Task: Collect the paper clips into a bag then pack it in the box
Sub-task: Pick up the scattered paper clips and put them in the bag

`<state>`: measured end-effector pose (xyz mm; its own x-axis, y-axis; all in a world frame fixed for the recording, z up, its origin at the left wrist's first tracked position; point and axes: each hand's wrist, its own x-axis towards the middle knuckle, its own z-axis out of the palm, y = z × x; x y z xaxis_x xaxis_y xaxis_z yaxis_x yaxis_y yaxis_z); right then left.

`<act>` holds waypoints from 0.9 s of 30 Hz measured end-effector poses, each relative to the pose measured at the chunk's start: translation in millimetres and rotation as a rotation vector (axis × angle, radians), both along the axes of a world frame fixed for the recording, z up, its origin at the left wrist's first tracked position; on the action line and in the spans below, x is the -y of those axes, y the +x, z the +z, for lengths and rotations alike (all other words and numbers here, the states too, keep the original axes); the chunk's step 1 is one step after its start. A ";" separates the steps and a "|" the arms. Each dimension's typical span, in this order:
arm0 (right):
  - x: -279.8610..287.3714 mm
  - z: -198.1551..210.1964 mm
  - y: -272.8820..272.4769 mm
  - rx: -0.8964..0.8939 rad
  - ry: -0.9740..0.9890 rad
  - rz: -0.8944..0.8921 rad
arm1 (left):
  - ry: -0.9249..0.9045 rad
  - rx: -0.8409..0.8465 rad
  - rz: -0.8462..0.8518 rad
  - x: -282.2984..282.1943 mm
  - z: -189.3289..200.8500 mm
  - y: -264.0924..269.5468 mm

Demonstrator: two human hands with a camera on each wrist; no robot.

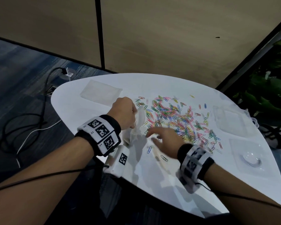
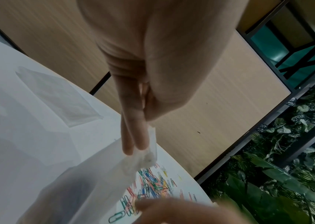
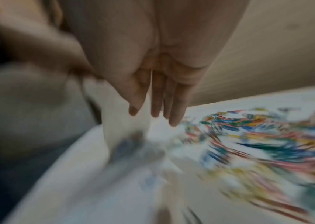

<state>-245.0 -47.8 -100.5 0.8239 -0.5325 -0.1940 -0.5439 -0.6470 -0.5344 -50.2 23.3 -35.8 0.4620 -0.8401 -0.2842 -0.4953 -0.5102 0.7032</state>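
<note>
No readable text; coded wristband (image 1: 102, 131) squares only.

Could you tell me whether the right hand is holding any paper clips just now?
No: the right hand is open, its fingers straight above the white table, nothing between them.

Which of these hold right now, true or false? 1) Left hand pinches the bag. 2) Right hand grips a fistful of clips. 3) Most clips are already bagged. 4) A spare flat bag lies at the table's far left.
1) True: the left hand pinches the bag at its edge, as the left wrist view shows.
2) False: the right hand is open, fingers straight, holding nothing.
3) False: the paper clips lie scattered on the table.
4) True: the spare bag lies flat there.
</note>
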 end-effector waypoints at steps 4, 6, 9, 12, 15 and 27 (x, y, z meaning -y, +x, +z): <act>-24.4 -62.4 -41.2 -0.317 -0.322 0.529 | 0.010 0.050 -0.032 -3.8 1.3 6.1; -21.4 -77.5 -60.0 -0.323 -0.403 0.503 | 0.015 0.062 -0.029 -4.5 2.1 6.6; -3.8 -81.4 -76.2 -0.332 -0.532 0.375 | 0.016 0.073 -0.019 -2.0 2.5 2.9; 18.3 -77.1 -80.1 -0.418 -0.537 0.231 | 0.024 0.052 -0.021 1.4 -0.2 -3.7; 35.8 -77.4 -79.0 -0.516 -0.468 0.095 | 0.031 0.040 -0.031 3.7 -3.1 -9.3; 60.8 -47.6 -58.3 -0.403 -0.328 -0.191 | 0.064 0.050 -0.095 13.8 -3.4 -19.7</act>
